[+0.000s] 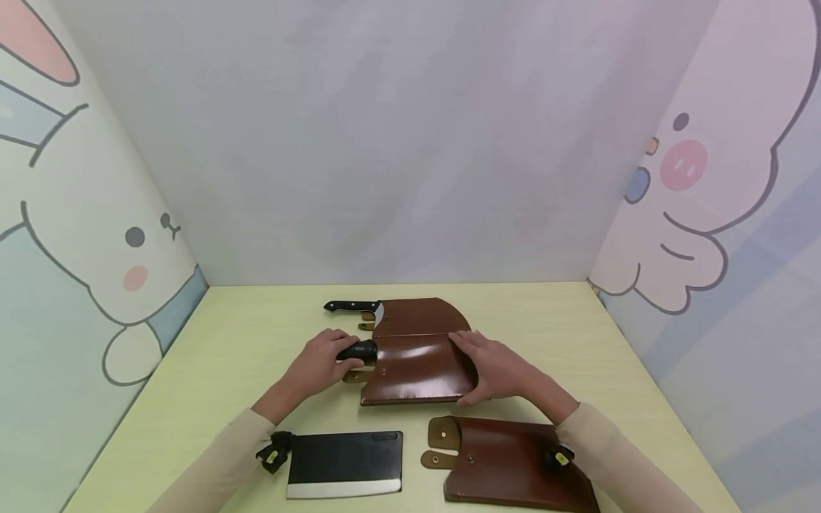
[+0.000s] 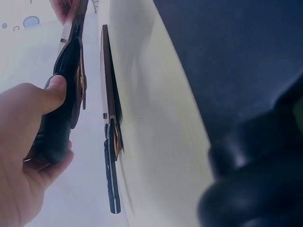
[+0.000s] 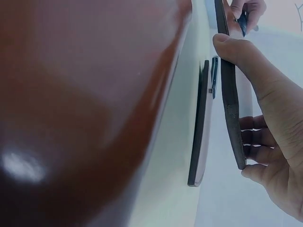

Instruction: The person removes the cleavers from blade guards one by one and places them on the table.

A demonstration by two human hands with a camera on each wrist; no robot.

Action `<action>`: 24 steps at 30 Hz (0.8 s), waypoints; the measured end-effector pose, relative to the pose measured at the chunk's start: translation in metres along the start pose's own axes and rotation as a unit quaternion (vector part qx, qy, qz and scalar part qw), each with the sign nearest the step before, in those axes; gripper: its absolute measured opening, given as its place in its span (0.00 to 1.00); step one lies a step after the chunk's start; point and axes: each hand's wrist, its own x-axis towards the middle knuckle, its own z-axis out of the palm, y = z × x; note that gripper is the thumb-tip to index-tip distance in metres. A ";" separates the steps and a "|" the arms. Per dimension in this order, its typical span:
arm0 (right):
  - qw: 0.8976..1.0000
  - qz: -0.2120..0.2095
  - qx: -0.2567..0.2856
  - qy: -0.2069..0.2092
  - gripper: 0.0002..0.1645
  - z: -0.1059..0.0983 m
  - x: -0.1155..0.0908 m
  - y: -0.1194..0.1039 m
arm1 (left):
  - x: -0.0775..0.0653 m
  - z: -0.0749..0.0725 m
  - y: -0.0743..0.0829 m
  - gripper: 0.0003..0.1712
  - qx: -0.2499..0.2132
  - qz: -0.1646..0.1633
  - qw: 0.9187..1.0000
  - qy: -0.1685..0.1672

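My left hand (image 1: 321, 362) grips the thick black handle (image 1: 365, 350) of a knife whose blade is hidden inside a glossy brown leather sheath (image 1: 413, 370). At the sheath's far right end, my right hand (image 1: 499, 365) holds it by the edges, thumb on the near edge and fingers by the far one. Both wrist views show this sheath (image 3: 230, 99) raised off the table, with the handle (image 2: 54, 127) in the left hand. Just behind lies a second brown sheath (image 1: 420, 317) with a riveted black knife handle (image 1: 351, 306) sticking out to the left.
A cleaver blade (image 1: 346, 459), dark with a bright cutting edge, lies at the front left. Another brown sheath (image 1: 507, 463) with tan snap straps (image 1: 442, 432) lies front right, partly under the right forearm. Cartoon-printed walls (image 1: 718, 214) enclose the pale table (image 1: 256, 328).
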 end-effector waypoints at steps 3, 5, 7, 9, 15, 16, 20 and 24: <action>1.000 -0.004 0.002 0.002 0.74 0.002 -0.001 0.001 | -0.001 0.000 0.000 0.25 0.000 -0.005 1.000 -0.007; 1.000 -0.005 0.000 0.001 0.74 0.004 0.000 0.002 | -0.001 0.000 0.000 0.25 -0.002 -0.009 1.000 -0.013; 1.000 -0.004 -0.002 -0.001 0.74 0.005 -0.001 0.002 | -0.002 0.001 -0.001 0.24 -0.003 -0.012 1.000 -0.018; 1.000 -0.002 0.000 -0.003 0.74 0.005 -0.001 0.001 | -0.003 0.002 -0.001 0.24 -0.005 -0.014 1.000 -0.020; 1.000 0.000 0.005 -0.003 0.74 0.004 -0.002 -0.001 | -0.004 0.002 -0.003 0.23 -0.004 -0.014 1.000 -0.015; 1.000 0.000 0.005 -0.003 0.74 0.003 -0.002 -0.002 | -0.004 0.002 -0.003 0.23 -0.002 -0.013 1.000 -0.015; 1.000 -0.002 0.005 -0.001 0.74 0.003 -0.003 -0.001 | -0.004 0.001 -0.003 0.22 -0.001 -0.013 1.000 -0.021; 1.000 0.003 0.012 0.000 0.73 0.003 -0.005 -0.002 | -0.005 0.000 -0.005 0.21 -0.003 -0.014 1.000 -0.027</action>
